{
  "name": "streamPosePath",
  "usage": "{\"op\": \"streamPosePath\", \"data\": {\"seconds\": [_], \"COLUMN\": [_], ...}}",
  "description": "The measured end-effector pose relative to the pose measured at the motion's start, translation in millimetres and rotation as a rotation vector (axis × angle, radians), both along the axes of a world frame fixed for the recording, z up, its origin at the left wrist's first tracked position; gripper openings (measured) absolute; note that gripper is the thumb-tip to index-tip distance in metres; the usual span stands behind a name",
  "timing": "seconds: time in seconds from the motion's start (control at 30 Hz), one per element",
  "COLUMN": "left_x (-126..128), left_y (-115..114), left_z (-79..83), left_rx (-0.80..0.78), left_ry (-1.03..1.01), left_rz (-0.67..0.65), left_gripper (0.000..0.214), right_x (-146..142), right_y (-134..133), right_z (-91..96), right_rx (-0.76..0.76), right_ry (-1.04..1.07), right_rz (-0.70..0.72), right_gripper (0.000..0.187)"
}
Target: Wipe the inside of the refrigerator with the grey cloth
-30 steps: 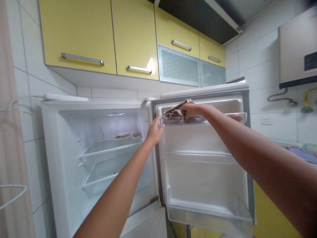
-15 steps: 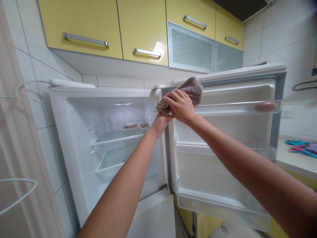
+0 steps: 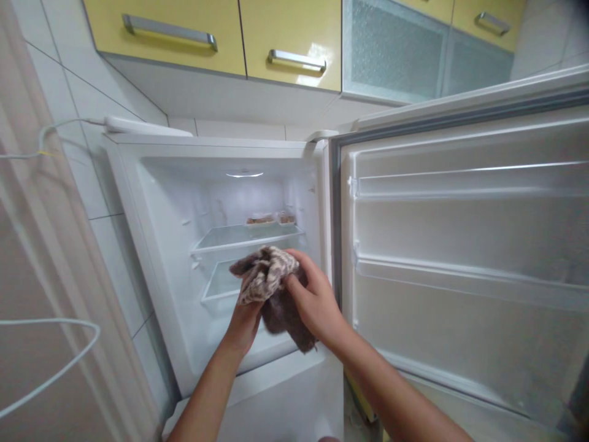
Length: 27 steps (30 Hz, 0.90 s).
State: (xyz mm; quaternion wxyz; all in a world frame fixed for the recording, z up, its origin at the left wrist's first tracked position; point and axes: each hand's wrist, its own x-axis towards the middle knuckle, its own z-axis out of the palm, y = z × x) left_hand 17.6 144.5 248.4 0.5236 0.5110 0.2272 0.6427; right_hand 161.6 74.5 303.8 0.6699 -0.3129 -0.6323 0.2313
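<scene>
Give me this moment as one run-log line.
left hand: holding cloth | right hand: holding cloth | cloth: bunched | fridge door: open | upper shelf: small packs at back

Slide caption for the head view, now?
Left hand and right hand hold a bunched brown-and-cream cloth before an open refrigerator.

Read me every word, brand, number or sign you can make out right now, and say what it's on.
None: no text can be read in this view.
Packs on the upper shelf: too small to tell whether they carry labels.
Cloth: a light and dark pattern, no letters to be made out.
Door: no lettering seen on its inner side.
Cupboards: no lettering seen.
</scene>
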Motion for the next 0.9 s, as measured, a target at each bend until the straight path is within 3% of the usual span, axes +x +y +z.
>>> {"op": "streamPosePath", "data": {"seconds": [0.1,0.2,0.27,0.37,0.47,0.57,0.7,0.9], "left_x": [-31.3,-45.1,-45.8,-43.4,-44.7,-50.1,-60.1,-71.7], "left_y": [3.0,6.2,8.8,17.4,32.3,49.3,66.8,82.6], "left_z": [-43.6,-73.1,-84.7,-95.8,-108.1,-124.4,-149.0,-174.3], "left_rx": [-0.32,-0.651,-0.775,-0.812,-0.785,-0.775,-0.79,-1.039], "left_ry": [0.023,0.001,-0.041,-0.09,-0.093,-0.104,-0.14,-0.111], "left_rz": [-0.114,-0.269,-0.277,-0.208,-0.144,-0.109,-0.104,-0.266], "left_gripper": [0.081,0.072,0.066,0.056,0.052,0.054,0.059,0.064], "right_x": [-3.0,-5.6,-6.8,-6.6,-6.3,-10.4,-19.0,-25.5], "right_y": [37.0,76.1,95.9,111.7,116.6,123.6,143.6,169.0], "right_z": [-48.6,-92.3,-119.7,-157.0,-187.5,-211.1,-233.0,-238.4], "right_rx": [-0.47,-0.678,-0.805,-0.983,-1.015,-1.021,-1.074,-1.202], "right_ry": [0.38,0.616,0.697,0.71,0.678,0.57,0.559,0.556], "right_rz": [0.438,0.623,0.642,0.676,0.703,0.593,0.35,0.626], "right_gripper": [0.039,0.035,0.028,0.031,0.051,0.047,0.038,0.043]}}
